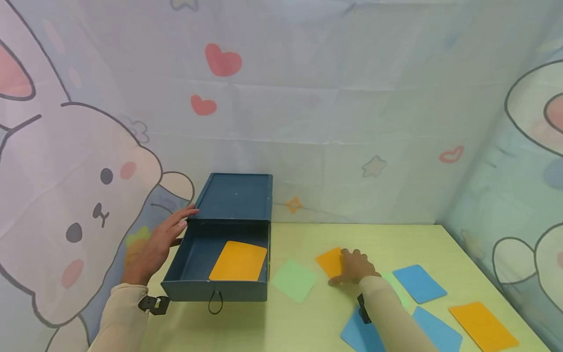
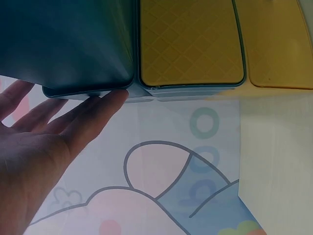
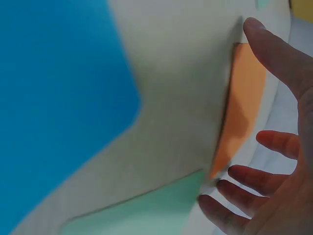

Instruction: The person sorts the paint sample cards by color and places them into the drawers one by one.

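My right hand (image 1: 355, 268), the nearer, spreads thumb and fingers wide, clasping nothing; the orange card (image 1: 329, 263) lies just left of my palm, short of the table's (image 1: 374, 237) far edge

Dark blue box (image 1: 237, 198), drawer (image 1: 184, 292) pulled out, left hand (image 1: 156, 246) at box edge, orange card (image 1: 329, 262) flat under right hand (image 1: 355, 267)

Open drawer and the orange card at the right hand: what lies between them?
One light green card lies on the table between the drawer and that orange card, as the head view shows.
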The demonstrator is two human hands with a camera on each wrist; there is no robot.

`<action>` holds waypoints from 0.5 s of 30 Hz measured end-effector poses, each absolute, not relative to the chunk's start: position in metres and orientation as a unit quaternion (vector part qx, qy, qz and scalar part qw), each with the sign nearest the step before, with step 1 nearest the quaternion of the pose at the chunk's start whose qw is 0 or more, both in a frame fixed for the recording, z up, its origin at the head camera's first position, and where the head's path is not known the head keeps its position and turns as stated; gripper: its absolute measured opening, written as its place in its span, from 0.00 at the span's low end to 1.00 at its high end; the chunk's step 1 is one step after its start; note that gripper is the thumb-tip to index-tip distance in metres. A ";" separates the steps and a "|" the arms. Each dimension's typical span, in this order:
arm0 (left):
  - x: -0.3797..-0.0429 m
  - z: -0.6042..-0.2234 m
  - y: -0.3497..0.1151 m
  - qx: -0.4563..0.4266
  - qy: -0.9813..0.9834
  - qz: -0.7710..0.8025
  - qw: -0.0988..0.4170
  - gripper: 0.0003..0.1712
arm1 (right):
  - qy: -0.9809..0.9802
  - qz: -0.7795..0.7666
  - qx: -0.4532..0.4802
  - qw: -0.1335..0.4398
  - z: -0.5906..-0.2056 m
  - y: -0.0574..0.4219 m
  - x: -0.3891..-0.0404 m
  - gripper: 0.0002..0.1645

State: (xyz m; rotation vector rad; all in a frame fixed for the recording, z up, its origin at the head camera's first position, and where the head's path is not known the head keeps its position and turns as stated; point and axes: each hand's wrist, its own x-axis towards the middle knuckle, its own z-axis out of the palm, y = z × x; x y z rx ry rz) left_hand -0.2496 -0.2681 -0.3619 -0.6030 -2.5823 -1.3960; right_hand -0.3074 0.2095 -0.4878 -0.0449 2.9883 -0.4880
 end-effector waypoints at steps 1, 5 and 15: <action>-0.249 -0.362 -0.268 -0.200 -0.860 -0.464 0.073 0.29 | 0.985 -0.162 -0.015 0.056 -0.489 0.210 -0.306 0.62; -0.248 -0.360 -0.268 -0.196 -0.862 -0.461 0.075 0.29 | 0.985 -0.163 -0.022 0.049 -0.489 0.208 -0.305 0.62; -0.248 -0.361 -0.268 -0.196 -0.861 -0.463 0.072 0.30 | 0.983 -0.173 -0.016 0.053 -0.489 0.204 -0.308 0.57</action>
